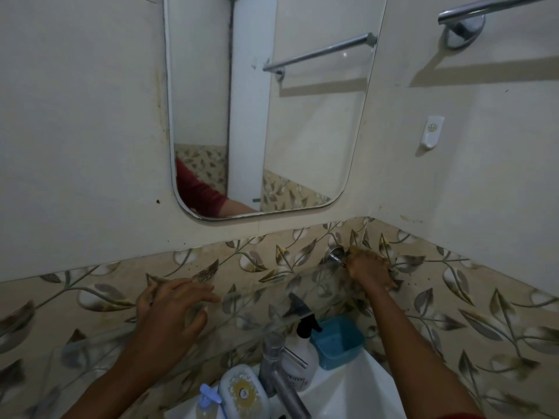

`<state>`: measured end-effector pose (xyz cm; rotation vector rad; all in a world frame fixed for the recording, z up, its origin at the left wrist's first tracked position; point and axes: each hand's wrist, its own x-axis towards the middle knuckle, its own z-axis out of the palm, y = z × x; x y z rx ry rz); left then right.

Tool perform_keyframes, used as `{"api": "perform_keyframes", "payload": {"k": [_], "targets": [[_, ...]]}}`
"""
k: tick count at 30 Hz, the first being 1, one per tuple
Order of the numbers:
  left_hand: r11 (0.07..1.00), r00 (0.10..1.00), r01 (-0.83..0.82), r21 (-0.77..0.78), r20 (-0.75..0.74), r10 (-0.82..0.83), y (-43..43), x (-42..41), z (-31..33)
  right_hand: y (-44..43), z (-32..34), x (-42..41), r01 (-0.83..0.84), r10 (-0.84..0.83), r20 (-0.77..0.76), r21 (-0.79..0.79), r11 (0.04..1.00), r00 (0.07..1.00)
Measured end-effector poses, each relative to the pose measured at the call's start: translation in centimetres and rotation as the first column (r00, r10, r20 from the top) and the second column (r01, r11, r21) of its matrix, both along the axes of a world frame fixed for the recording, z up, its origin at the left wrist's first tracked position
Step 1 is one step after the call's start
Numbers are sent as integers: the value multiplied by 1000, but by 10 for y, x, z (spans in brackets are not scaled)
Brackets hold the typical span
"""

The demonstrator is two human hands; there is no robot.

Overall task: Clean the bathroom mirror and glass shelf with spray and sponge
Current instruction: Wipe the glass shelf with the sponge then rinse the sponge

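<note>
The rounded mirror [272,116] hangs on the wall, and a red sleeve shows in its lower left corner. Below it a clear glass shelf [266,287] runs along the leaf-patterned tiles. My left hand [172,309] rests on the shelf's left part with its fingers spread. My right hand [367,272] grips a yellowish sponge [357,251] at the shelf's right end, against the metal bracket [334,256]. The spray bottle [302,358], white with a black trigger, stands under the shelf on the sink's rim, between my two arms.
A chrome faucet [276,373] stands in front of the spray bottle on the white sink [357,394]. A blue tub [338,347] sits to the right. A white bottle [243,391] and a small blue-capped bottle [208,402] stand on the left. A towel bar [484,9] and a white hook [433,133] are on the right wall.
</note>
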<state>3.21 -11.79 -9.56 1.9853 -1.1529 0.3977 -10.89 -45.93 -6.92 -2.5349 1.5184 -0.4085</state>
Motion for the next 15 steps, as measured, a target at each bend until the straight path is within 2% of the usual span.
{"api": "perform_keyframes", "payload": {"k": [4, 9, 15], "targets": [[1000, 1000, -18, 13, 17, 18, 1, -2, -3, 7, -4, 1, 63, -64, 15, 30, 998, 998], [1000, 1000, -13, 9, -9, 13, 3, -9, -6, 39, -14, 1, 88, -89, 112, 12, 996, 990], [1000, 999, 9, -17, -39, -9, 12, -16, -1, 94, -22, 9, -57, 56, 152, 5, 998, 987]]}}
